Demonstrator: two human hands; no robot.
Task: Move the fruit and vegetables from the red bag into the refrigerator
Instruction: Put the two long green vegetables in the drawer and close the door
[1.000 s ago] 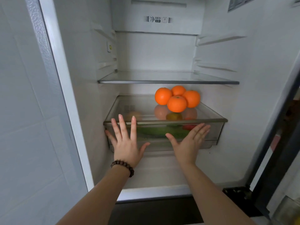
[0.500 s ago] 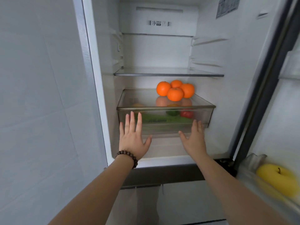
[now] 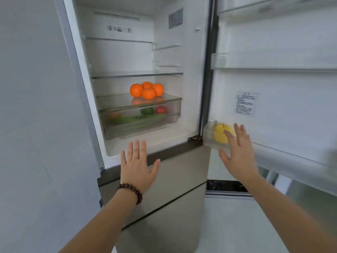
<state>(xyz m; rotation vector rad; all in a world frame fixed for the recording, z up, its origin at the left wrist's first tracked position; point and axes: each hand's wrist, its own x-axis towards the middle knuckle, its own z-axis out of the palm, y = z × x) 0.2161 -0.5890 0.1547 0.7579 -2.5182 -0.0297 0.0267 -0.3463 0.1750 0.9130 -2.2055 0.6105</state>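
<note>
The refrigerator (image 3: 189, 88) stands open. Several oranges (image 3: 146, 90) sit on the glass lid of the clear drawer (image 3: 171, 114). Inside the drawer lie a green pepper (image 3: 147, 111), a red tomato (image 3: 160, 110) and a long green vegetable (image 3: 135, 119). A yellow apple (image 3: 219, 133) rests in the lowest door bin (image 3: 209, 136). My left hand (image 3: 137, 165), with a bead bracelet, is spread flat and empty below the fridge opening. My right hand (image 3: 238, 154) is spread and empty just in front of the apple's bin. The red bag is out of view.
The open fridge door (image 3: 282, 99) fills the right side with several bins and a label. A grey lower drawer front (image 3: 175, 176) is under my left hand. A pale wall (image 3: 36, 125) is on the left. A glass shelf (image 3: 136, 74) sits above the oranges.
Both hands have drawn back from the clear drawer's front. The view has pulled away and turned right, and my right hand has swung over to the door bin with the apple.
</note>
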